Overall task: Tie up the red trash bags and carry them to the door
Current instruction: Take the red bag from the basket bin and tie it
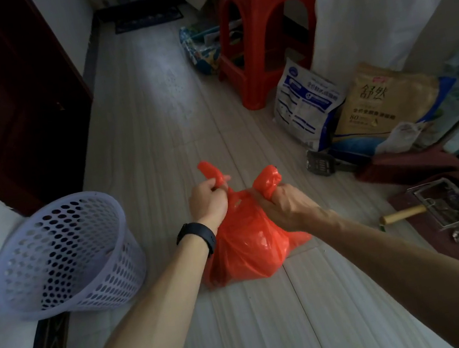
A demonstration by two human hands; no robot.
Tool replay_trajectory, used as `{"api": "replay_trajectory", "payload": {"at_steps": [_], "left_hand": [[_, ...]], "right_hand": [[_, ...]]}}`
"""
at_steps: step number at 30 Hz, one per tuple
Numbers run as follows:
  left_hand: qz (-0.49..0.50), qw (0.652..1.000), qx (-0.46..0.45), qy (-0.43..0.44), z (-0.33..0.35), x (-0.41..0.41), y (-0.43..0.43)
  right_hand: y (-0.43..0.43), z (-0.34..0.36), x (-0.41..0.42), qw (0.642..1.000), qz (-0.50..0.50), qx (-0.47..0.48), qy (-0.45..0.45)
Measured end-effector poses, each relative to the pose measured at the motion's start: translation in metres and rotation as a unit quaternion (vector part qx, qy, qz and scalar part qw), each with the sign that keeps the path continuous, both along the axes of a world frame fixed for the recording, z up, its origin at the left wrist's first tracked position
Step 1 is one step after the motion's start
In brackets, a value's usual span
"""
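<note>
A: Where is the red trash bag (250, 249)?
B: It sits on the floor (151, 111), in the lower middle of the frame, directly under both hands.
A: And what do the hands hold?
B: The left hand (208, 200) has its fingers curled tight round the left handle (212, 173). The right hand (287, 208) is closed round the right handle (269, 181). Each handle end sticks up out of its fist.
A: What matters for the knot?
B: The two handles stand side by side across the frame, apart, with the bag mouth between them. I think each one must cross toward the other hand, over the mouth. Both hands are equally near.
</note>
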State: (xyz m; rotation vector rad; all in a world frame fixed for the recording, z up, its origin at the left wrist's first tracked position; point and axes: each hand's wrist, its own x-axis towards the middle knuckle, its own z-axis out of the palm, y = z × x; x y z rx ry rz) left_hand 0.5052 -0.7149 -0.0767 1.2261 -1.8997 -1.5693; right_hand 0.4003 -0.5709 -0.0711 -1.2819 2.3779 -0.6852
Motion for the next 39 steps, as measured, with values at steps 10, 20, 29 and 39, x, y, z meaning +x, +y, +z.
{"api": "replay_trajectory", "payload": {"at_steps": [10, 20, 29, 39], "left_hand": [[0.064, 0.908, -0.392, -0.134, -0.013, 0.051, -0.05], [0.042, 0.98, -0.17, -0.092, -0.016, 0.049, -0.037], [0.044, 0.962, 0.221, 0.155, 0.023, 0.012, -0.004], [-0.146, 0.988, 0.029, -0.034, 0.03, 0.006, 0.007]], "right_hand": [[0.033, 0.0, -0.059, 0.983, -0.073, 0.169, -0.013], [0.038, -0.028, -0.043, 0.955, -0.123, 0.156, -0.22], [0.003, 0.006, -0.019, 0.931, -0.14, -0.01, -0.337], [-0.01, 0.022, -0.003, 0.965, -0.052, 0.005, -0.256]]}}
